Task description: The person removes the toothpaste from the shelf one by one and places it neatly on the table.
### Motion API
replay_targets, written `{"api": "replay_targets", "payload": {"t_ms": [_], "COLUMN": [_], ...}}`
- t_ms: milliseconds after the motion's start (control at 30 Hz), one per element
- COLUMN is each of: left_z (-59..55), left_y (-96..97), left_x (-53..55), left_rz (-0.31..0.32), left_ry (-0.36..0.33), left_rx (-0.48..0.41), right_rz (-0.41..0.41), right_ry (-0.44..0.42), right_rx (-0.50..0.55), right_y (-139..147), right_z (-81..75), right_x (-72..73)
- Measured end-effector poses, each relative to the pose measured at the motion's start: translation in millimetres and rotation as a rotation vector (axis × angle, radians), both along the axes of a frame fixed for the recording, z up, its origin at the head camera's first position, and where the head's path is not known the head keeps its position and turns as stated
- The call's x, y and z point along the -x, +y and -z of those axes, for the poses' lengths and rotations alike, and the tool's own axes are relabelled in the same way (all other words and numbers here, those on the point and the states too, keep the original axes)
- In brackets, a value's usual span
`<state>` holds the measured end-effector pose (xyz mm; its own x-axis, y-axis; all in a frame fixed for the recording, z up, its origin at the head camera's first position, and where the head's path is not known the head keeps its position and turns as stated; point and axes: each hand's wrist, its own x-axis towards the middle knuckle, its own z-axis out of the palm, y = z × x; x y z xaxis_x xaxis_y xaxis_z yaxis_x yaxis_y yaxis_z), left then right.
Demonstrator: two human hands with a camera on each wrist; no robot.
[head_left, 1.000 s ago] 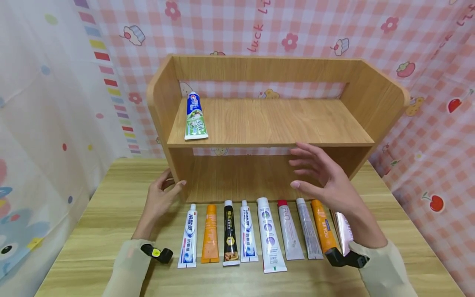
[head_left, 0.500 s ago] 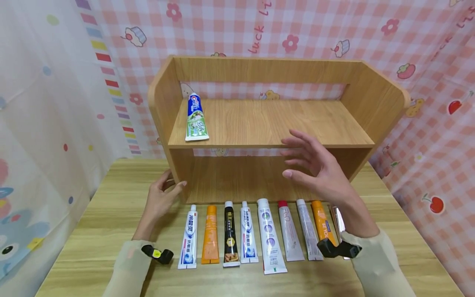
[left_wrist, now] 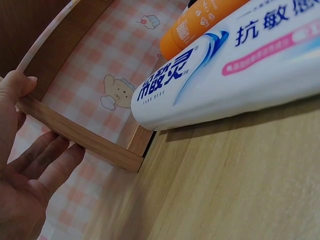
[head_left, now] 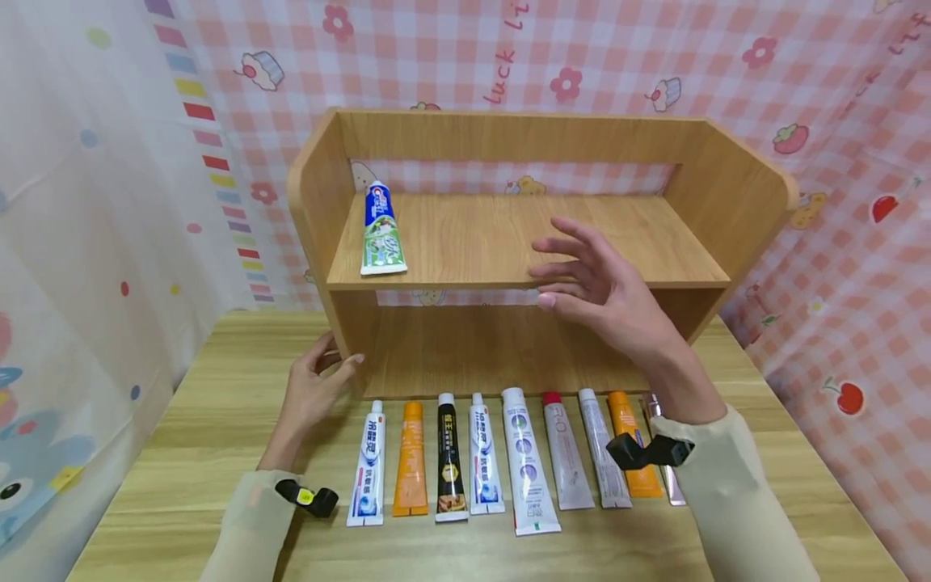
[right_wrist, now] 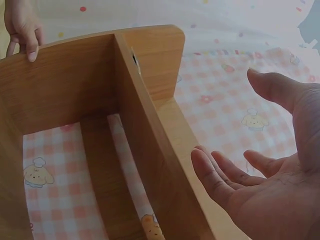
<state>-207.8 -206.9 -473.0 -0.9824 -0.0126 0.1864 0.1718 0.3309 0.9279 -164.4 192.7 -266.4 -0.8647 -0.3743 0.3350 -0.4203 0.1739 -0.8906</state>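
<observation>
A two-tier wooden shelf stands on the table. My left hand holds its left side panel low down; in the left wrist view the thumb lies on one side of the panel and the fingers on the other. My right hand hovers before the upper board, palm facing left, thumb and fingers apart with nothing between them. At the upper board's left end lies a blue and green toothpaste tube. In front of the shelf, several tubes lie in a row, from a white and blue toothpaste tube to an orange tube.
Between them lie a black tube, a large white tube and a red-capped tube. My right forearm partly covers the rightmost tube. Checked cloth hangs behind the shelf, and a white curtain at the left.
My right hand has moved left and up, from the board's front edge near the right to above that edge. The left hand keeps its hold on the side panel.
</observation>
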Motion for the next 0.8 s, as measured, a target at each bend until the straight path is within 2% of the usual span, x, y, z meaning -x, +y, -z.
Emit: {"api": "replay_targets", "payload": {"t_ms": [333,533,800], "left_z": [-1.9,-2.8,-3.2], "left_y": [0.5,0.6,0.1], "left_x": [0.8,1.0,0.2], "left_rz": [-0.002,0.004,0.008], "left_ry": [-0.016,-0.003,-0.003], "left_rx": [0.007,0.026,0.0], "right_rz": [-0.011,-0.008,-0.012], "right_ry": [-0.035,-0.048,-0.049], "right_rx": [-0.021,-0.036,-0.059], "right_y": [-11.8,-18.0,-28.0], "right_z": [-20.9,-26.1,-29.5], "right_x": [18.3,24.8,35.3]}}
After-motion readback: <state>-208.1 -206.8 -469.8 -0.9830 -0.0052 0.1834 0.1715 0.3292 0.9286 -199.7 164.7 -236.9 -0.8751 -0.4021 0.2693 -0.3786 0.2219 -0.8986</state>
